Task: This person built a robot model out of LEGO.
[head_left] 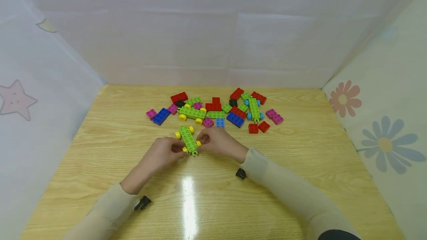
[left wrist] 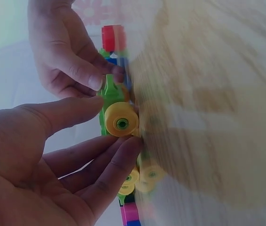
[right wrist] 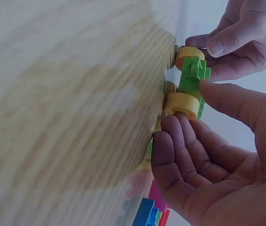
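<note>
Between both hands, low over the wooden table, is a green toy car base (head_left: 188,140) with studs on top, yellow wheels and a hitch at its near end. My left hand (head_left: 166,150) pinches the near left corner: thumb at the green edge, fingertips beside the yellow wheel (left wrist: 121,118). From the other side my right hand (head_left: 218,142) holds the near right corner, its thumb touching the green body (right wrist: 191,75) and curled fingers against the wheel (right wrist: 182,104). A second green car base (head_left: 192,112) with yellow wheels stands just beyond.
Loose bricks spread across the back of the table, among them a dark blue brick (head_left: 161,116), a red brick (head_left: 253,128) and a pink brick (head_left: 275,116). A green car base (head_left: 254,109) with blue wheels stands at the back right. Cloth walls (head_left: 213,47) border the table (head_left: 287,166).
</note>
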### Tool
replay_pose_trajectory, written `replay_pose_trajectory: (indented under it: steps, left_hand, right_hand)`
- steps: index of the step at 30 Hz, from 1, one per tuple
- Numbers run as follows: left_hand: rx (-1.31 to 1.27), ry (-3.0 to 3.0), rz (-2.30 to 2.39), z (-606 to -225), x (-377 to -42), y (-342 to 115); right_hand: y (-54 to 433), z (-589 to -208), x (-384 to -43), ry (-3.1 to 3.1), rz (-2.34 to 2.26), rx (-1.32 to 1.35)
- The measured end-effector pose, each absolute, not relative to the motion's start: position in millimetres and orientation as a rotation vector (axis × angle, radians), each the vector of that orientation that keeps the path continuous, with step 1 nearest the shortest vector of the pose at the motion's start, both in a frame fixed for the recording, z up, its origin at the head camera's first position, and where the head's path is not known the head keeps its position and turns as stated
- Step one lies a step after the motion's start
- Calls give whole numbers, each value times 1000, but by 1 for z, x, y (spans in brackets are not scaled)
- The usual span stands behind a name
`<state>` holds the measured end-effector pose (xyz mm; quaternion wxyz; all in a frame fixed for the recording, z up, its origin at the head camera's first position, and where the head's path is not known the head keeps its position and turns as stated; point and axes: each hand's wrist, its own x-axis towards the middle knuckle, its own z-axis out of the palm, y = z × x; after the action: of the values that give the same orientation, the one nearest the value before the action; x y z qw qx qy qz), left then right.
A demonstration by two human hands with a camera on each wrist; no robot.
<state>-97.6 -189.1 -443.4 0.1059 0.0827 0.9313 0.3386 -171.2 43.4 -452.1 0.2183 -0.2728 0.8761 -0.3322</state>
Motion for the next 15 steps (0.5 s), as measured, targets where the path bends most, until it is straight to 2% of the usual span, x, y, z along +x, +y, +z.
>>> replay_pose_trajectory:
  steps: [15]
  left_hand:
    - [292, 2701, 1022, -451, -106, -173]
  right_hand:
    - [61, -455, -160, 2414, -978, -595]
